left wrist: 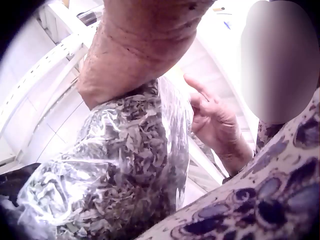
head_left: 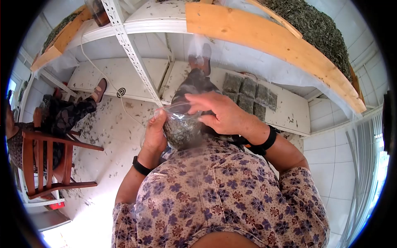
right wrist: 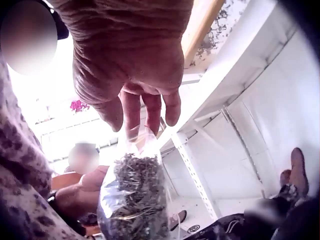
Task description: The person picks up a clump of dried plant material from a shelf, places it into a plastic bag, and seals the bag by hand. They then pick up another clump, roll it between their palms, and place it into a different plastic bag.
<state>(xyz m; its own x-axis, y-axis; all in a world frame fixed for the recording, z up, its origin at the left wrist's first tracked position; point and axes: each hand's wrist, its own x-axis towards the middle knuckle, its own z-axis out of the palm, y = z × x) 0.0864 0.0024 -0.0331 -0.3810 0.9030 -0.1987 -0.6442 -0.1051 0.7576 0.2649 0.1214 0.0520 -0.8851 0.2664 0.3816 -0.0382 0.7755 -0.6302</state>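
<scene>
A clear plastic bag (head_left: 182,133) filled with dried, shredded leaves stands upright in the lap, against the patterned shirt. My left hand (head_left: 154,133) grips its left side near the top, thumb up by the rim. The right hand (head_left: 227,113) hovers at the bag's mouth, fingers extended and spread across it. In the right wrist view, the fingers of that hand hang right over the gathered top of the bag (right wrist: 137,195). The left wrist view shows the bag's crinkled side (left wrist: 125,160) up close, with the right hand (left wrist: 215,120) beyond it.
Flat packed bags of leaves (head_left: 248,91) lie on a low white shelf to the right. Above is a wood-edged tray (head_left: 264,37) heaped with leaves. A metal shelf post (head_left: 132,53) stands ahead. Someone sits by a wooden chair (head_left: 49,165) at left. Leaf scraps litter the floor.
</scene>
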